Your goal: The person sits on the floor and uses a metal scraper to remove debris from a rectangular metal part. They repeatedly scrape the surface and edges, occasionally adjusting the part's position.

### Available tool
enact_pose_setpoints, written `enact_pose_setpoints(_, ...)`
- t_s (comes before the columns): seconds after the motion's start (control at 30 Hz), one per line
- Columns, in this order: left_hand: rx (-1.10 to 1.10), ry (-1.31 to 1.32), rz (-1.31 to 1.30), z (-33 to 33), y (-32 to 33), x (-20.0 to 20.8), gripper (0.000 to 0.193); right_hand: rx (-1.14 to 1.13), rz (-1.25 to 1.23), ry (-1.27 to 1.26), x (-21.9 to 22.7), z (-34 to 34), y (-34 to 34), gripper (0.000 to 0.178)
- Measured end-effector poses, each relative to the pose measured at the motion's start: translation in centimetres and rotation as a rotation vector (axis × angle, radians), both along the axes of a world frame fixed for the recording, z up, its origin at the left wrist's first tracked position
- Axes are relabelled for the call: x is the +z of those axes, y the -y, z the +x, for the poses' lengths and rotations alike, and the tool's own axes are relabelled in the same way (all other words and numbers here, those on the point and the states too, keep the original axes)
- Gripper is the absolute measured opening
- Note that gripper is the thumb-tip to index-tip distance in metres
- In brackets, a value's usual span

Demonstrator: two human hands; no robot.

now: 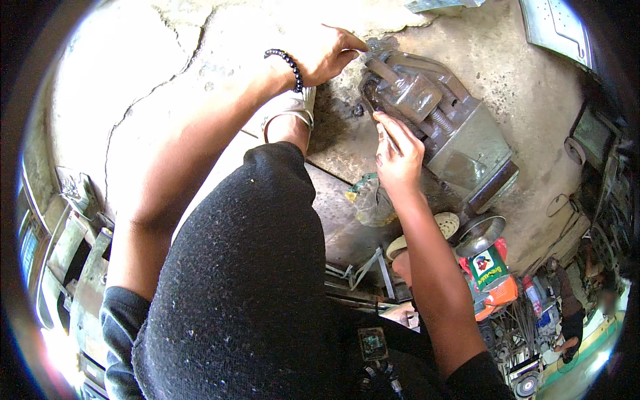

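A heavy, greasy metal vise point(419, 100) with an exposed screw point(441, 122) and a grey body lies at the upper right of the head view. My left hand point(328, 57), a black bead bracelet on its wrist, reaches to the vise's far end. Its fingers are stretched out and apart, and whether the tips touch the metal I cannot tell. Beside the vise's near side, my right hand point(400, 160) is closed round a thin, dark stick-like tool point(389, 139). The tool's front end points at the vise; its exact kind does not show.
A crumpled plastic bag point(371, 200) lies by my right wrist. Close to my right forearm are a round metal dish point(481, 235) and a green container point(487, 267). Cracked concrete point(160, 60) spreads at the left. Another person point(569, 313) is at the far right amid clutter.
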State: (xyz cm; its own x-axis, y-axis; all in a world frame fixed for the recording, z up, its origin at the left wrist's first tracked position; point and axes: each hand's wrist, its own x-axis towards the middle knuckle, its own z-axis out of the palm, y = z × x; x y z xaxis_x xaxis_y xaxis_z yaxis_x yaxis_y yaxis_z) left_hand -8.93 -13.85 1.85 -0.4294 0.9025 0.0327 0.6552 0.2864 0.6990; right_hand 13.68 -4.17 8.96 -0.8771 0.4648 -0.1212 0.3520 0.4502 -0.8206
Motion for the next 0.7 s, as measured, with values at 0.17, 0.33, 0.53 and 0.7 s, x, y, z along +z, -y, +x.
enact_pose_setpoints(0.17, -0.016, -0.048, -0.062, 0.1, 0.8, 0.6, 0.024, -0.012, 0.044, -0.101, -0.2, 0.0, -0.4, 0.027)
enact_pose_setpoints(0.33, -0.032, -0.024, -0.096, 0.2, 1.2, 1.1, 0.021, -0.07, 0.109, 0.003, -0.8, -1.3, 1.2, 0.023)
enact_pose_setpoints(0.53, -0.035, -0.061, 0.005, -0.1, 0.9, 1.3, 0.021, -0.055, 0.045, 0.006, 0.5, -1.3, 0.9, 0.024)
enact_pose_setpoints(0.7, -0.006, -0.051, -0.008, 0.3, 1.2, 1.2, 0.02, -0.128, 0.224, -0.036, -0.9, -3.8, 2.0, 0.026)
